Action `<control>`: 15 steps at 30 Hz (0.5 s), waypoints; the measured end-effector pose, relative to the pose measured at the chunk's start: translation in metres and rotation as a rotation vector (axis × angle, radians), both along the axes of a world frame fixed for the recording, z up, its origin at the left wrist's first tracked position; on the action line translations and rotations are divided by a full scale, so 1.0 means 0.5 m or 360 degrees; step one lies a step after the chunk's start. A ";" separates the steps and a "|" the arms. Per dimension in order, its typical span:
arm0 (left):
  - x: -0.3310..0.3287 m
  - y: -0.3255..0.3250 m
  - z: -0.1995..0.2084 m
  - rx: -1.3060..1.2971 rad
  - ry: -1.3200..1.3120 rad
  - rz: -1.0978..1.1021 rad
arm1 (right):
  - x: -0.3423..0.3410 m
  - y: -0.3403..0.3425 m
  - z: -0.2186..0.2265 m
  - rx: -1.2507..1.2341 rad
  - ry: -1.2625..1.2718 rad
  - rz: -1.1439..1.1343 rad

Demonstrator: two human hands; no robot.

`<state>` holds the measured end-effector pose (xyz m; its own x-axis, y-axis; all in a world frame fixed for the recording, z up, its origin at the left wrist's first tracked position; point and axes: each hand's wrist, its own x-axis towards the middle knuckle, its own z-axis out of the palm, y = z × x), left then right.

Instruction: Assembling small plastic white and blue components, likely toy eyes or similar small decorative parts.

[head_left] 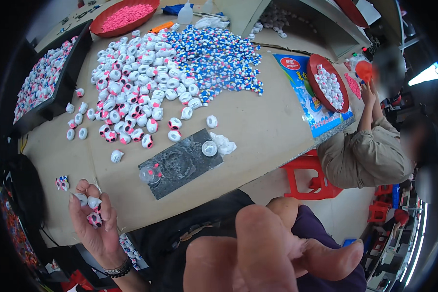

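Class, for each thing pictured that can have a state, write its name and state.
Left hand, curled around white-and-pink pieces
Right hand, close to camera, grip unclear
Black tray, well filled
Red bowl of pink pieces, well filled
Red bowl of white pieces, partly filled
Clear cup, holding pink bits
Squeeze bottle, upright

Small rounded pieces in the left hand (97,221), at 8 o'clock in the head view. Two show mainly white: the first white piece (82,199) sits at 11 o'clock from the patterned piece (94,220), partly covered by fingers; the second white piece (93,202) sits at 12 o'clock from it, just beside the first, its narrow tip toward 2 o'clock. The patterned piece, white with pink areas and dark patches, lies lowest, against the fingers. Undersides hidden.
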<state>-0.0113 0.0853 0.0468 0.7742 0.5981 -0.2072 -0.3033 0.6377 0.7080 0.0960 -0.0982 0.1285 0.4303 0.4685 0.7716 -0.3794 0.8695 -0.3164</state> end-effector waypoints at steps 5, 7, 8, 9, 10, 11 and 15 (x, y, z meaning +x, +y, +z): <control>0.028 -0.035 0.036 -0.0274 -0.0127 -0.0300 | -0.003 -0.082 -0.024 -0.0329 0.0380 -0.0170; 0.015 -0.037 0.027 -0.0245 -0.0131 -0.0355 | 0.107 -0.115 -0.059 -0.1032 0.0112 -0.0928; 0.010 -0.043 0.024 -0.0228 -0.0160 -0.0420 | 0.182 -0.117 -0.107 -0.1355 -0.0324 -0.1565; 0.013 -0.051 0.019 -0.0232 -0.0165 -0.0443 | 0.243 -0.128 -0.122 -0.1858 -0.0555 -0.1880; 0.016 -0.064 0.015 -0.0249 -0.0160 -0.0487 | 0.309 -0.141 -0.159 -0.2036 -0.0927 -0.2140; 0.026 -0.077 0.014 -0.0280 -0.0172 -0.0563 | 0.349 -0.162 -0.185 -0.2226 -0.1322 -0.2417; 0.020 -0.107 0.012 -0.0207 0.0046 -0.0554 | 0.376 -0.147 -0.238 -0.2368 -0.1691 -0.2658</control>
<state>-0.0013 0.0318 0.0530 0.9193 0.2675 -0.2886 -0.0337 0.7843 0.6194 0.2839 -0.1717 0.0094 0.7042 0.4897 0.5140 0.6709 -0.6959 -0.2562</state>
